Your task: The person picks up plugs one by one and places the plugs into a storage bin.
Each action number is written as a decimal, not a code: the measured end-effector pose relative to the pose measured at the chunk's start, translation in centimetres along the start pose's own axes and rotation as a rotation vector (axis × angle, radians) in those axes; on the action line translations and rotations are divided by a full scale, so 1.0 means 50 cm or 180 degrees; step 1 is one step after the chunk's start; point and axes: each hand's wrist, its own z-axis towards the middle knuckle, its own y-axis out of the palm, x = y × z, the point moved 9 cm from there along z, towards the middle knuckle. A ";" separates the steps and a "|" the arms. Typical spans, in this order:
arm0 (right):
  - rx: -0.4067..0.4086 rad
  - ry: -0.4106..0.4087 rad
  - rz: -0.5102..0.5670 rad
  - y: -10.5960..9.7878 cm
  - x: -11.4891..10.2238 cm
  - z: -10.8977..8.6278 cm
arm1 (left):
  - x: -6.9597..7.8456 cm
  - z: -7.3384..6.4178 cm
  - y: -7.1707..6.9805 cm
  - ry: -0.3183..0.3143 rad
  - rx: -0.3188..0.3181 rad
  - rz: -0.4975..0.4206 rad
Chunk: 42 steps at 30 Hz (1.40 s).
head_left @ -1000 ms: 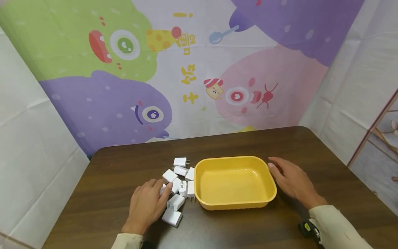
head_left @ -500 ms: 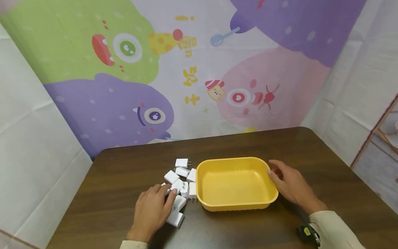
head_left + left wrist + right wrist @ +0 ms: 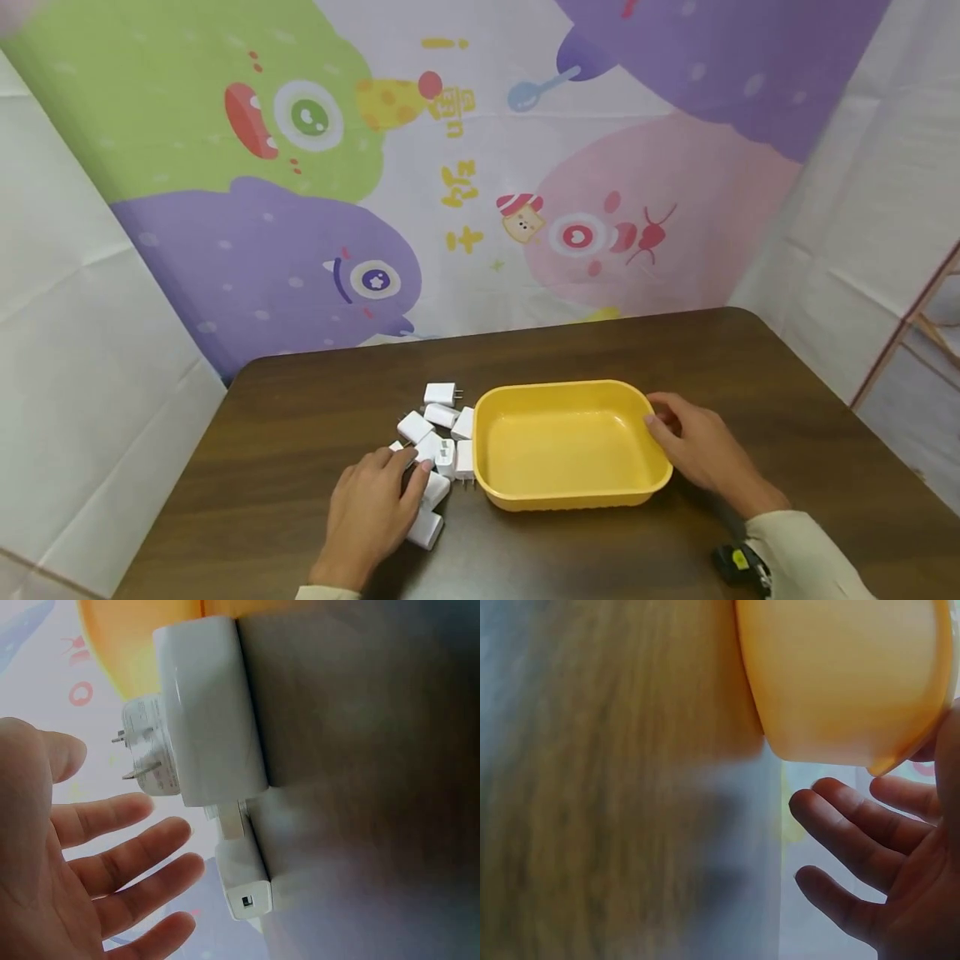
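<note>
In the head view, several white charger plugs [image 3: 444, 393] lie in a loose cluster left of a yellow plastic basin [image 3: 570, 450]. My left hand [image 3: 371, 508] hovers at the cluster's near left side, its fingertips overlapping the plugs there. The left wrist view shows its fingers [image 3: 139, 855] spread and loosely bent, with nothing between them, beside a large white plug [image 3: 214, 712]. At the basin's right rim is my right hand [image 3: 705, 450], thumb over the edge. In the right wrist view its other fingers [image 3: 855, 832] hang relaxed beneath the basin's corner, apart from the wall.
The dark wood table [image 3: 337, 392] carries both plugs and basin. Behind it hangs a cloth backdrop [image 3: 480, 308] with cartoon figures, and a white sheet [image 3: 90, 333] flanks the left side. A black device [image 3: 735, 562] is strapped at the right wrist.
My left hand has shifted slightly right over the near plugs. My right thumb has come onto the basin's rim. The basin and plugs stay in the same arrangement; the head view has shifted a little.
</note>
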 end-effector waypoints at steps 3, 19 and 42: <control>-0.0014 0.0019 0.0032 -0.002 0.005 -0.003 | 0.010 -0.002 0.001 0.0038 0.0036 0.0009; -0.0147 0.0029 0.0238 0.008 -0.003 0.010 | 0.041 -0.009 0.006 0.0171 0.0135 -0.0009; 0.0170 0.0081 0.0754 0.013 0.024 -0.005 | 0.038 0.026 0.044 -0.0179 -0.0014 -0.0198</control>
